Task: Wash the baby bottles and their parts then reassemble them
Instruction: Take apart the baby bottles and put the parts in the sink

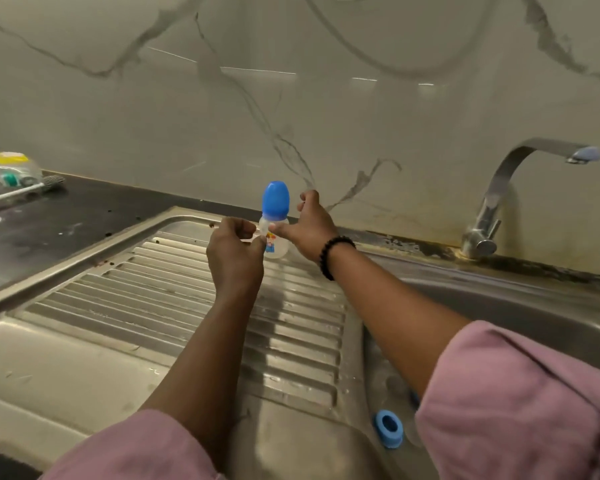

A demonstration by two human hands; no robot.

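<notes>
Surface: ribbed steel drainboard (125, 299), sink basin to its right.
Bottle (275, 233): upright, blue cap up, near back edge.
Left hand (234, 252): fingers loosely curled, touching bottle.
Right hand (310, 225): fingers spread, thumb against bottle.
Blue ring (388, 428): well apart, on front rim.

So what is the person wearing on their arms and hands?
Both arms have loose pink sleeves pushed up, so the forearms are bare. The right hand has a black bead bracelet round its wrist. The left hand wears nothing: no gloves or rings show.
</notes>
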